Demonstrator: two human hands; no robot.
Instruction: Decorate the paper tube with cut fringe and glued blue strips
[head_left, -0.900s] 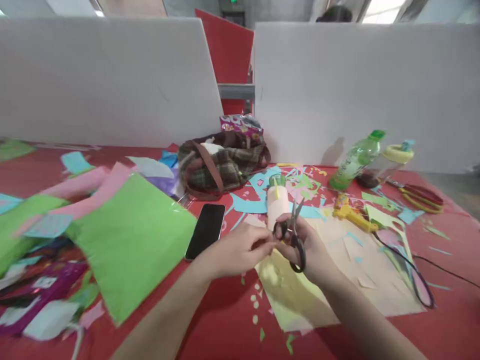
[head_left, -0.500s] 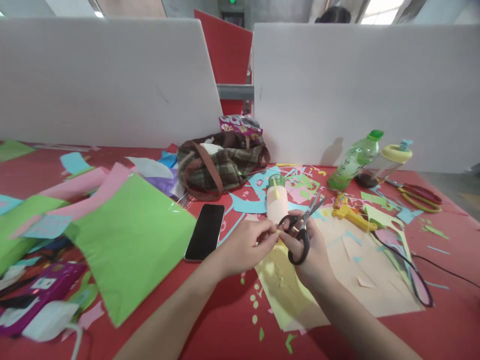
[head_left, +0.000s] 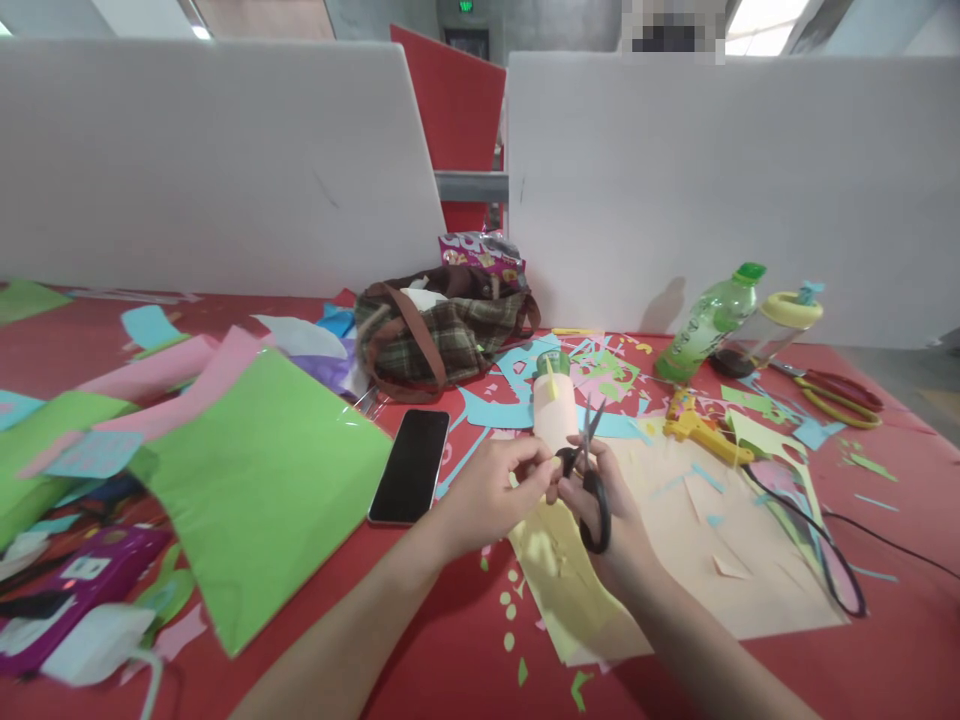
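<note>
My right hand (head_left: pixel 604 515) is closed around a pair of black-handled scissors (head_left: pixel 593 480), whose parted blades point up and away from me. My left hand (head_left: pixel 499 490) pinches a tiny yellow paper piece (head_left: pixel 557 461) between thumb and fingertips, close beside the scissors. Just beyond the hands stands a pale peach paper-wrapped bottle (head_left: pixel 553 412) with a green top and a yellow strip on it. Under the hands lie a yellow paper sheet (head_left: pixel 570 590) and a large peach sheet (head_left: pixel 757 560).
A black phone (head_left: pixel 409 466) lies left of my hands, by a big green sheet (head_left: pixel 277 480). Rightward are a yellow glue gun (head_left: pixel 705 432), a green bottle (head_left: pixel 709 325), a clear jar (head_left: pixel 772 330) and red-and-yellow scissors (head_left: pixel 836 393). A plaid bag (head_left: pixel 457 335) sits behind.
My right hand has turned and drawn slightly back, so the scissors stand more upright, their blades farther left. The left hand keeps its pinch in nearly the same place.
</note>
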